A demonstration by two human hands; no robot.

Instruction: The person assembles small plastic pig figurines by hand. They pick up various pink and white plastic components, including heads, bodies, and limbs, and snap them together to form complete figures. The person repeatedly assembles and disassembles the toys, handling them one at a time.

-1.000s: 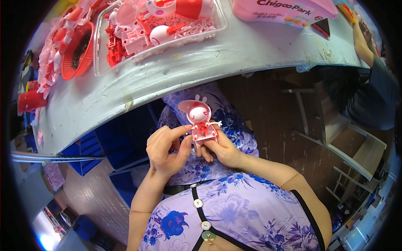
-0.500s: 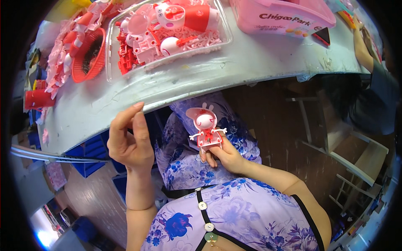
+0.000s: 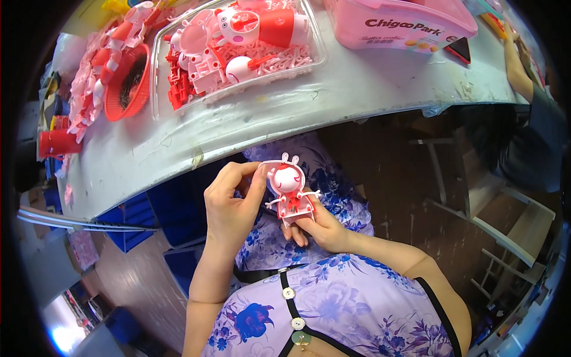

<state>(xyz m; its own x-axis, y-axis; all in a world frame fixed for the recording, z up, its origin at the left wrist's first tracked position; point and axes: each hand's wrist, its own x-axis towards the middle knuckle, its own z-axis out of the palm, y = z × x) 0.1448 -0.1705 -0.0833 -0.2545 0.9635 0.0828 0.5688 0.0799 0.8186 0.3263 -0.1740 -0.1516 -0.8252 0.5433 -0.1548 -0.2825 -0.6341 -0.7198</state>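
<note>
A pink and white plastic pig figure (image 3: 289,199), its shell open toward me, lies upright in my right hand (image 3: 324,228). Inside the shell sit a round white piece and red parts; thin pale arms stick out at both sides. The thumb and fingers of my right hand close round its lower end. My left hand (image 3: 231,199) has thumb and forefinger pinched together at the left edge of the figure's head. Whether a small part is between those fingertips is hidden.
Ahead on the table (image 3: 250,113) stands a clear tray (image 3: 153,98) of pink and red toy parts. Left of it are a red basket (image 3: 110,107) and piled parts. A pink tub (image 3: 357,35) and a phone (image 3: 459,50) sit right. Another person's arm (image 3: 518,74) shows far right.
My left hand has moved right from beside the table edge to the figure's head, its fingertips pinched. The figure has turned slightly in my right hand, which stays in place.
</note>
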